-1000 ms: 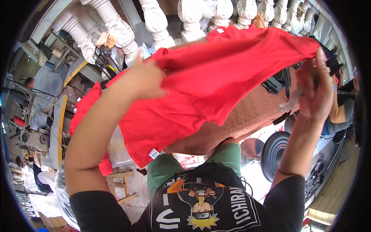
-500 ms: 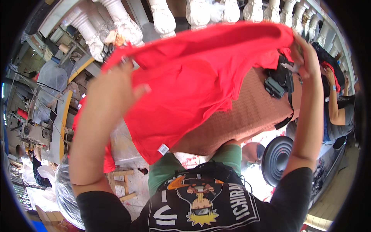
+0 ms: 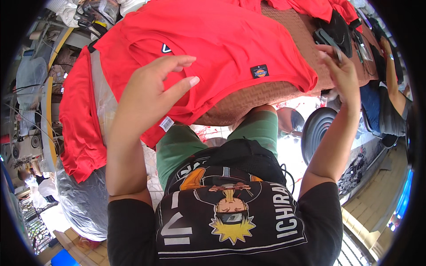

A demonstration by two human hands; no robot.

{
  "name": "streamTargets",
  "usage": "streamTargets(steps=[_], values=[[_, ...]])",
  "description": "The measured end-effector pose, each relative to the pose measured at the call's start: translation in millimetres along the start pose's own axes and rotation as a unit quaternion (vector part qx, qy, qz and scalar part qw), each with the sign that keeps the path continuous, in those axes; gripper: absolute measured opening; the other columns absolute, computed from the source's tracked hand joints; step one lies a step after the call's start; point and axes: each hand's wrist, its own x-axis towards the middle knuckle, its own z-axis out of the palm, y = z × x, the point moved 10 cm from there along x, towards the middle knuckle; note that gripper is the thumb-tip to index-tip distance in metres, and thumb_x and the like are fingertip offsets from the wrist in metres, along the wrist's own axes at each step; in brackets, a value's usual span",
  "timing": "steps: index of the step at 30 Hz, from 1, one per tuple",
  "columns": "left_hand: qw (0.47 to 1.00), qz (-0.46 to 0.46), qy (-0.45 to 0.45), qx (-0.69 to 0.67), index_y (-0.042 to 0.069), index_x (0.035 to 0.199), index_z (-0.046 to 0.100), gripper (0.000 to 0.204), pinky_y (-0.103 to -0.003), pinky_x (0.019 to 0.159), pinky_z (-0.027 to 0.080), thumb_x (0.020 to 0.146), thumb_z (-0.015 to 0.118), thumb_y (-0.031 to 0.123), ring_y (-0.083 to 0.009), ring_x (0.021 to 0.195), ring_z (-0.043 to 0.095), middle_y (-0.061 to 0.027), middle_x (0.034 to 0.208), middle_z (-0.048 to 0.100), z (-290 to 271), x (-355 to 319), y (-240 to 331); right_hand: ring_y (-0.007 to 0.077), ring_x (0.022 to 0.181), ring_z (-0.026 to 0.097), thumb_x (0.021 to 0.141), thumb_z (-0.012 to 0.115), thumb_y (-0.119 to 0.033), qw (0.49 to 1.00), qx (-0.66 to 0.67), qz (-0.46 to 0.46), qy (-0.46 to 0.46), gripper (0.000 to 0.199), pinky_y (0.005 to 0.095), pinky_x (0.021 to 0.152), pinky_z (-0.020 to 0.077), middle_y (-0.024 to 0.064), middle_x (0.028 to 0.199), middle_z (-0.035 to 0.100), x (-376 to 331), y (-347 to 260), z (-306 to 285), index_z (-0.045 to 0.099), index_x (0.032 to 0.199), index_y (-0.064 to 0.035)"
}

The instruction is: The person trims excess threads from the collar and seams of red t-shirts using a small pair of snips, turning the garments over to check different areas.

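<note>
A red T-shirt [image 3: 230,48] lies spread over the brown-covered table, its front edge near my legs. It carries a small dark label [image 3: 259,71] near that edge and a white tag [image 3: 166,123] at a lower corner. My left hand [image 3: 162,86] hovers above its left part, open, thumb apart from the fingers, holding no cloth. Off the shirt's right edge, my right hand [image 3: 339,71] is raised with curled fingers. A thin dark metal thing [image 3: 338,54] shows along those fingers; its kind is unclear.
More red cloth [image 3: 80,119] hangs at the left, with another red pile [image 3: 310,6] at the far right. A black pouch [image 3: 335,33] lies on the brown cover [image 3: 235,104]. A round dark stool [image 3: 317,133] stands at right, near another person's arm [image 3: 395,84]. Sewing machinery [image 3: 26,146] is at left.
The red shirt, held up and stretched between both hands before, now lies on the table, released. Both hands have come apart from it, and my view has tilted down.
</note>
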Motion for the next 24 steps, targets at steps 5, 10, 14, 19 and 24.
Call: streamTargets(steps=[5,10,14,19,24], values=[[0.980,-0.156,-0.059,0.106,0.002,0.119,0.057,0.047,-0.036,0.082,0.050,0.082,0.070,0.029,-0.0290,0.095,0.066,-0.0176,0.102,0.067,46,-3,-52,0.0058,0.082,0.056,0.089,0.064,-0.014,0.992,-0.050,-0.044,-0.105,0.022,0.0219,0.074,0.0444,-0.0001,0.089,0.064,-11,-17,85,0.066,0.107,-0.0011],[0.985,-0.112,-0.013,-0.129,0.004,0.120,0.054,0.036,-0.029,0.071,0.050,0.088,0.064,0.016,-0.0185,0.080,0.066,-0.0107,0.091,0.069,56,-6,-62,0.0085,0.086,0.058,0.086,0.068,-0.013,0.993,-0.069,-0.028,-0.089,0.024,0.0256,0.076,0.0470,0.0046,0.094,0.066,-10,5,107,0.065,0.106,0.0001],[0.960,-0.071,0.077,-0.259,0.006,0.119,0.054,0.030,-0.022,0.071,0.047,0.090,0.061,0.006,-0.0110,0.077,0.060,-0.0056,0.100,0.064,40,-5,-57,0.0100,0.087,0.060,0.082,0.071,-0.010,0.994,0.007,-0.027,-0.103,0.027,0.0282,0.076,0.0492,0.0051,0.092,0.066,-34,-34,132,0.065,0.108,-0.0036],[0.944,0.000,0.122,-0.305,0.005,0.117,0.056,0.026,-0.023,0.079,0.046,0.091,0.059,0.006,-0.0095,0.093,0.057,-0.0049,0.109,0.061,27,3,-42,0.0207,0.083,0.066,0.075,0.072,-0.004,0.956,-0.100,-0.231,-0.152,0.029,0.0307,0.074,0.0514,0.0094,0.091,0.066,-63,-83,187,0.065,0.103,-0.0055],[0.928,-0.005,0.129,-0.349,0.004,0.112,0.059,0.020,-0.024,0.084,0.045,0.092,0.058,0.007,-0.0090,0.102,0.055,-0.0042,0.108,0.062,25,6,-45,0.0238,0.080,0.066,0.073,0.065,0.005,0.964,-0.106,-0.243,-0.037,0.028,0.0315,0.070,0.0512,0.0115,0.090,0.065,-58,-83,135,0.064,0.099,-0.0038]])
